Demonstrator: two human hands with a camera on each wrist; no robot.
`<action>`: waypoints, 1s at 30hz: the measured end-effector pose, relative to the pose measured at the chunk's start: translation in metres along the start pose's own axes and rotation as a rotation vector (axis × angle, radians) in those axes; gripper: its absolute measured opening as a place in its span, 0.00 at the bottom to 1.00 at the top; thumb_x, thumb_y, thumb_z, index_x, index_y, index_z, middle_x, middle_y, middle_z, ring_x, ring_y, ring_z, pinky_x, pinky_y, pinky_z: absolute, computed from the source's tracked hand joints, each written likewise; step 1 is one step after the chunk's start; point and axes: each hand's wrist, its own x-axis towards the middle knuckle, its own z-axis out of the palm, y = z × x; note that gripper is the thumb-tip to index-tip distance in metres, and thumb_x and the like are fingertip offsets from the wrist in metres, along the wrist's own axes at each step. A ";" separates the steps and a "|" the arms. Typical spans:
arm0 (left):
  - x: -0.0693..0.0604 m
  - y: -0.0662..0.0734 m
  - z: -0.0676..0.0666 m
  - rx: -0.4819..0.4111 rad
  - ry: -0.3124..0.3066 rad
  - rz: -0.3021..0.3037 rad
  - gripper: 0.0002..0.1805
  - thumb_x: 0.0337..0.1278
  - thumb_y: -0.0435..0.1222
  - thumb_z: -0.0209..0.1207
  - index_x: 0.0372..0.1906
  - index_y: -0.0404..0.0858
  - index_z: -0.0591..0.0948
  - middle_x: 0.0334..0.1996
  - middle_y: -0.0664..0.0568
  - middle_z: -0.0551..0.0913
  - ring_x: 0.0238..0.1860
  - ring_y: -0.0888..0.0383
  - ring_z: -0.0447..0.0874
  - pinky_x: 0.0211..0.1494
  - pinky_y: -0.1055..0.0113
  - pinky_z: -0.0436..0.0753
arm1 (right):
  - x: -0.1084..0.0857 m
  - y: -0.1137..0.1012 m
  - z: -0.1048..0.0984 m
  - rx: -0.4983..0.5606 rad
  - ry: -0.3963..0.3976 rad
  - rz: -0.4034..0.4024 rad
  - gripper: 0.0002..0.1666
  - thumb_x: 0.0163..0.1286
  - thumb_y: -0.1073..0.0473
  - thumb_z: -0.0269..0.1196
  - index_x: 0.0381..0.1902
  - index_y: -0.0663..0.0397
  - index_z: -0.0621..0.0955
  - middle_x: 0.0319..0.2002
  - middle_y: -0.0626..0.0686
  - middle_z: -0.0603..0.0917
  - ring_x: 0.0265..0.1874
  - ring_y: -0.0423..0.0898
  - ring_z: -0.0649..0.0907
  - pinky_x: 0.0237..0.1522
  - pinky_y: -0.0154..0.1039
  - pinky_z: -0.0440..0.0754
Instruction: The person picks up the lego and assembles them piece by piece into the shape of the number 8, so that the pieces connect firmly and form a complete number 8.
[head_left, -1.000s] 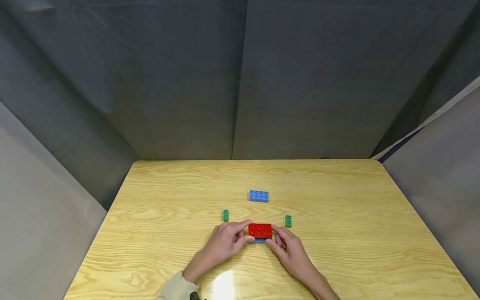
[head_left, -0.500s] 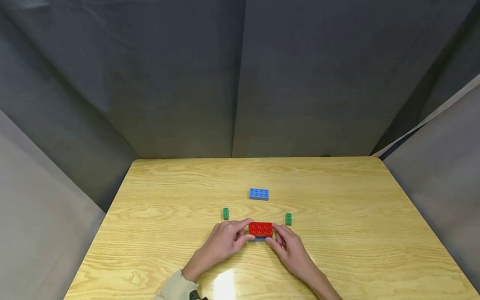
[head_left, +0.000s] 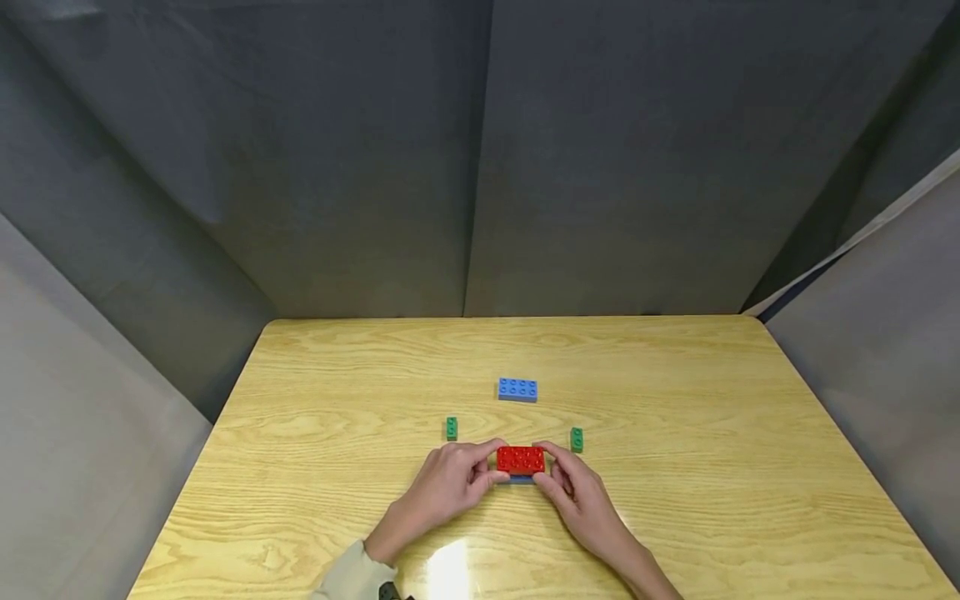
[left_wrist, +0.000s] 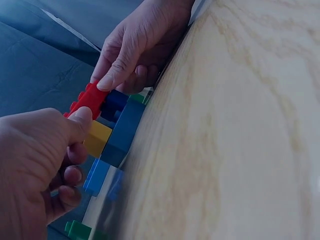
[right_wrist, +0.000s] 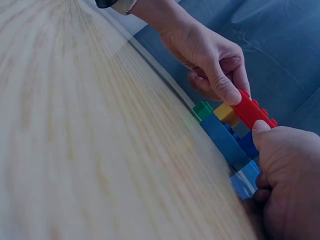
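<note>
In the head view, a red eight-stud brick is pinched at its left end by my left hand. At the other end, my right hand grips it between thumb and index finger. Beneath it lies a long blue brick, flat on the table. A yellow brick stands on the blue one's left part and a dark blue brick on its right part, as the left wrist view shows. Red spans above both; whether it is fully seated I cannot tell.
Behind the hands, another blue eight-stud brick lies on the wooden table. One small green brick lies to the left, a second green brick to the right. Dark curtains enclose the back.
My right index finger has shifted from the red brick's right end to its back right corner. The left hand holds its place, and the loose bricks have not moved.
</note>
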 end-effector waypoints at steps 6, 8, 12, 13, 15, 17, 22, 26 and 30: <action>0.000 0.000 0.000 -0.003 -0.003 -0.011 0.20 0.66 0.47 0.69 0.59 0.46 0.86 0.20 0.69 0.72 0.19 0.75 0.61 0.20 0.79 0.63 | 0.000 0.000 -0.001 -0.010 -0.009 0.011 0.23 0.76 0.60 0.66 0.66 0.56 0.79 0.28 0.39 0.71 0.23 0.32 0.67 0.24 0.30 0.68; 0.000 0.000 0.000 0.001 -0.001 -0.008 0.19 0.66 0.48 0.69 0.58 0.47 0.86 0.20 0.69 0.71 0.18 0.75 0.61 0.20 0.79 0.63 | -0.001 0.000 -0.001 -0.016 -0.008 0.006 0.23 0.76 0.60 0.66 0.66 0.57 0.79 0.28 0.39 0.71 0.23 0.32 0.67 0.24 0.30 0.68; 0.000 0.000 0.001 0.003 -0.005 -0.007 0.18 0.67 0.48 0.68 0.57 0.48 0.86 0.20 0.69 0.71 0.18 0.75 0.61 0.21 0.79 0.63 | -0.001 0.000 0.000 -0.029 -0.006 -0.004 0.23 0.75 0.60 0.66 0.66 0.59 0.80 0.29 0.38 0.71 0.24 0.32 0.66 0.24 0.29 0.68; 0.000 -0.001 0.001 0.003 -0.007 -0.008 0.17 0.67 0.48 0.68 0.57 0.48 0.86 0.20 0.69 0.71 0.18 0.75 0.61 0.21 0.79 0.63 | -0.001 0.000 0.000 -0.031 -0.005 -0.007 0.23 0.75 0.60 0.66 0.66 0.59 0.80 0.29 0.38 0.70 0.24 0.32 0.66 0.24 0.29 0.68; 0.000 -0.001 0.001 0.000 -0.013 -0.010 0.17 0.68 0.48 0.68 0.57 0.47 0.86 0.20 0.69 0.71 0.18 0.75 0.61 0.20 0.79 0.63 | -0.001 0.000 0.000 -0.036 -0.003 -0.008 0.23 0.75 0.60 0.66 0.66 0.58 0.80 0.28 0.38 0.70 0.24 0.32 0.66 0.24 0.29 0.68; 0.000 -0.001 0.001 0.000 -0.017 -0.012 0.18 0.68 0.48 0.67 0.57 0.47 0.86 0.20 0.69 0.71 0.18 0.75 0.61 0.20 0.79 0.63 | -0.001 0.000 0.000 -0.038 0.001 -0.010 0.23 0.75 0.61 0.67 0.65 0.59 0.80 0.28 0.38 0.70 0.24 0.32 0.66 0.24 0.29 0.68; 0.000 -0.001 0.001 0.003 -0.018 -0.010 0.18 0.68 0.48 0.68 0.58 0.47 0.86 0.20 0.69 0.71 0.18 0.75 0.61 0.20 0.79 0.63 | -0.001 -0.001 -0.001 -0.043 0.003 -0.014 0.24 0.74 0.61 0.67 0.66 0.60 0.80 0.28 0.38 0.70 0.24 0.31 0.66 0.24 0.29 0.68; 0.000 0.000 0.000 0.010 -0.013 -0.001 0.17 0.68 0.48 0.68 0.56 0.48 0.86 0.19 0.69 0.71 0.18 0.75 0.61 0.21 0.79 0.63 | 0.000 -0.001 -0.001 -0.053 0.002 -0.021 0.24 0.74 0.61 0.67 0.65 0.60 0.80 0.28 0.37 0.70 0.24 0.31 0.66 0.24 0.29 0.69; 0.000 -0.001 0.000 0.011 -0.013 0.002 0.16 0.68 0.48 0.68 0.55 0.48 0.86 0.19 0.69 0.70 0.18 0.75 0.60 0.21 0.79 0.63 | 0.000 -0.001 -0.001 -0.058 0.003 -0.022 0.24 0.74 0.61 0.67 0.65 0.62 0.80 0.28 0.37 0.70 0.24 0.31 0.66 0.24 0.29 0.69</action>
